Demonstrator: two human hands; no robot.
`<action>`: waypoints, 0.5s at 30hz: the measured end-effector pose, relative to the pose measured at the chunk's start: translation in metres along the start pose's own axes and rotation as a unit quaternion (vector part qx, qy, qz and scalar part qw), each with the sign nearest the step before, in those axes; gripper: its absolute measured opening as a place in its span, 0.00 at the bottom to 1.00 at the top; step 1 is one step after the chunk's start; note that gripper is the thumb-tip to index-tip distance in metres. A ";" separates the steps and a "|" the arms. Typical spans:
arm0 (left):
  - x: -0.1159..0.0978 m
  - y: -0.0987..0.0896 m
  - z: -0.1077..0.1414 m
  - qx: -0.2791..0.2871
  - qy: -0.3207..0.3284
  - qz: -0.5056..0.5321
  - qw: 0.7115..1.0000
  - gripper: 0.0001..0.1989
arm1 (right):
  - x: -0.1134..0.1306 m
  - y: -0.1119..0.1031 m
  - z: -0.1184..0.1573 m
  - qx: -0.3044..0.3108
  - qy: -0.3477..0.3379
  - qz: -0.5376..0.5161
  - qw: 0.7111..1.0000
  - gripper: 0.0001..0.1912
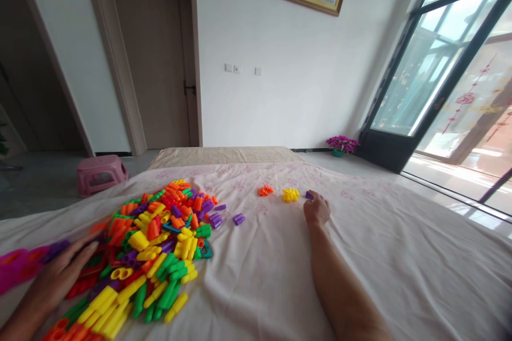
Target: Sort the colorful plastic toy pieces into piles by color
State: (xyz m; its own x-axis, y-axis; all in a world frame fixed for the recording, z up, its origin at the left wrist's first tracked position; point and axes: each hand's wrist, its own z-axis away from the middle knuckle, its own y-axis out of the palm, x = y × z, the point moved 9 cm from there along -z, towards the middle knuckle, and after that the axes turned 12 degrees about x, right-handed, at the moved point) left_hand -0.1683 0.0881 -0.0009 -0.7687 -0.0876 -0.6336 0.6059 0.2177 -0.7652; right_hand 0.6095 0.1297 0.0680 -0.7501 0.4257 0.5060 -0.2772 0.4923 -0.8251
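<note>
A large heap of plastic bullet-shaped building blocks (160, 234) in yellow, green, orange, red and purple lies on the left of the pale cloth. At its left edge rests my left hand (68, 272), fingers stretched out and touching the pieces. My right hand (318, 209) is stretched far forward with its fingers closed on a purple building block (309, 194), held at the cloth. Just left of it sits a small yellow cluster (290, 195). Farther left is a small orange cluster (265, 190). A lone purple block (239, 219) lies between the heap and these clusters.
Pink flower prints mark the cloth (264, 277). A magenta and purple item (22, 269) lies at the far left. Beyond the cloth are a pink stool (102, 175), a brown door (150, 58), potted magenta flowers (342, 144) and a glass door (416, 64).
</note>
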 end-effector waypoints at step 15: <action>0.011 0.008 -0.001 0.050 -0.040 0.077 0.995 0.31 | 0.192 0.073 0.151 0.320 -0.506 -0.003 0.801 0.19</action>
State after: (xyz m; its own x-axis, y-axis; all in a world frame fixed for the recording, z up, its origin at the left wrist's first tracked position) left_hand -0.1721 0.0900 -0.0137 -0.6497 -0.1382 -0.7475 0.7352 0.1360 -0.6641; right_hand 0.3541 0.1326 0.0666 -0.7597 -0.5687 0.3155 -0.2910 -0.1365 -0.9469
